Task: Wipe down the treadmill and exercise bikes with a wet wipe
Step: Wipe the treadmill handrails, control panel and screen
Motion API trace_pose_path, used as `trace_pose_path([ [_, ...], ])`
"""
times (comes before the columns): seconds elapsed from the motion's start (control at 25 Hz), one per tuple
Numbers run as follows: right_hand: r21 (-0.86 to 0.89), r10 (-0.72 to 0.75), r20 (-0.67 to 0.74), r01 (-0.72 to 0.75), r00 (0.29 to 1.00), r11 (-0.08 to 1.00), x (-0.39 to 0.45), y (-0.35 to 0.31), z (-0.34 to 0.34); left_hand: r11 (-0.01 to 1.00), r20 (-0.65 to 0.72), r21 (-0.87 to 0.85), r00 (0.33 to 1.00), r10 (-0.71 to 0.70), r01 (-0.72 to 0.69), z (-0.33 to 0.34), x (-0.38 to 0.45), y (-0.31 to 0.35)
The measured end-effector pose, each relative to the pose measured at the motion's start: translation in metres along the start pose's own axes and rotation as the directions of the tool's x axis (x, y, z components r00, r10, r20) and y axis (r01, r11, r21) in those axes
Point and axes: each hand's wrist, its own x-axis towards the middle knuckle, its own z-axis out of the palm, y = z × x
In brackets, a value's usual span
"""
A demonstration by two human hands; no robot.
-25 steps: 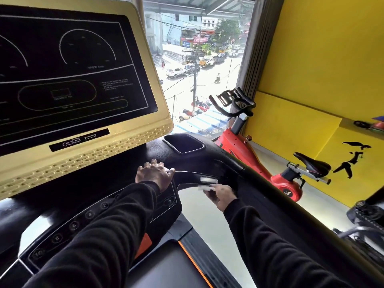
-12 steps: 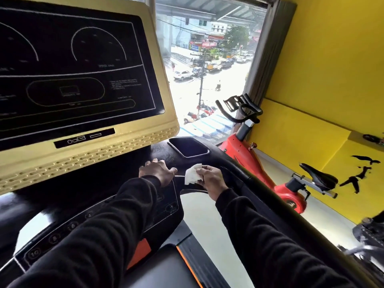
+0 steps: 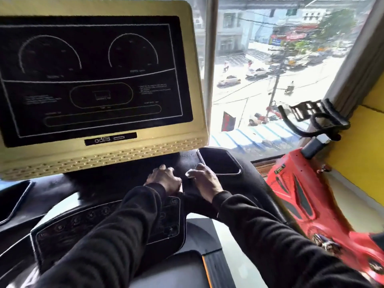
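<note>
The treadmill's yellow console with its black screen fills the upper left. Below it, my right hand presses a white wet wipe onto the black dash, just left of the recessed cup tray. Only a small edge of the wipe shows past my fingers. My left hand rests on the dash beside it, above the button panel, holding nothing. A red exercise bike stands to the right.
The bike's black handlebars rise near the window, which looks onto a street. A yellow wall closes the right side. The treadmill deck with an orange stripe lies below my arms.
My right hand has carried the wipe from the lower handrail up onto the dash beside the cup tray. My view has swung nearer and to the left. The left hand has stayed put.
</note>
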Motion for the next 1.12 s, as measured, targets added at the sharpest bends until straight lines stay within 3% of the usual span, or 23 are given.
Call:
trace_pose_path([
  [0.04,0.068,-0.048,0.133,0.039,0.990,0.997,0.000,-0.001,0.003,1.000,0.006,-0.003,1.000,-0.007,0.007,0.000,0.000,0.000],
  [0.16,0.059,-0.290,0.236,0.284,0.928,0.957,0.013,0.008,-0.006,0.999,0.023,-0.039,1.000,-0.021,0.022,-0.001,0.001,-0.001],
  [0.32,-0.326,-0.074,0.177,0.130,0.981,0.936,0.049,0.018,-0.010,0.996,0.009,-0.079,0.999,-0.047,0.047,0.000,0.000,-0.005],
  [0.4,-0.243,-0.207,0.224,0.260,0.952,0.934,0.045,0.006,0.001,0.995,0.000,-0.083,0.999,-0.047,0.047,-0.001,0.001,-0.003],
  [0.48,-0.015,-0.395,0.281,0.416,0.875,0.909,0.029,0.000,0.010,0.996,-0.012,-0.076,0.999,-0.042,0.041,-0.001,0.003,-0.002],
  [0.52,0.019,-0.436,0.298,0.452,0.849,0.892,0.027,0.003,0.010,0.996,-0.010,-0.076,0.999,-0.042,0.041,-0.002,0.003,-0.002],
  [0.56,-0.042,-0.415,0.305,0.447,0.857,0.894,0.033,0.006,0.009,0.996,-0.006,-0.074,0.999,-0.041,0.040,-0.001,0.003,-0.002],
  [0.64,-0.302,-0.188,0.285,0.274,0.940,0.913,0.052,0.012,0.008,0.997,0.003,-0.061,0.999,-0.037,0.037,-0.003,0.003,-0.002],
  [0.72,-0.376,-0.043,0.319,0.168,0.947,0.911,0.058,0.006,0.011,0.998,0.012,-0.053,0.999,-0.033,0.034,-0.005,0.002,0.000],
  [0.8,-0.197,-0.262,0.378,0.354,0.888,0.914,0.050,-0.002,0.012,0.999,0.011,-0.043,1.000,-0.025,0.025,-0.005,0.002,0.000],
  [0.88,-0.007,-0.456,0.322,0.484,0.830,0.875,0.038,-0.001,0.011,0.999,0.008,-0.051,1.000,-0.017,0.017,-0.005,0.003,0.000],
  [0.96,-0.121,-0.369,0.248,0.407,0.896,0.905,0.042,0.006,0.004,0.998,0.018,-0.055,1.000,-0.014,0.015,-0.005,0.002,-0.001],
  [1.04,-0.364,-0.106,0.263,0.201,0.959,0.910,0.055,0.009,0.006,0.998,0.027,-0.060,1.000,-0.016,0.018,-0.006,0.002,-0.002],
  [1.12,-0.460,0.079,0.345,0.096,0.935,0.883,0.070,0.007,0.011,0.998,0.029,-0.061,0.999,-0.018,0.020,-0.005,0.002,-0.001],
])
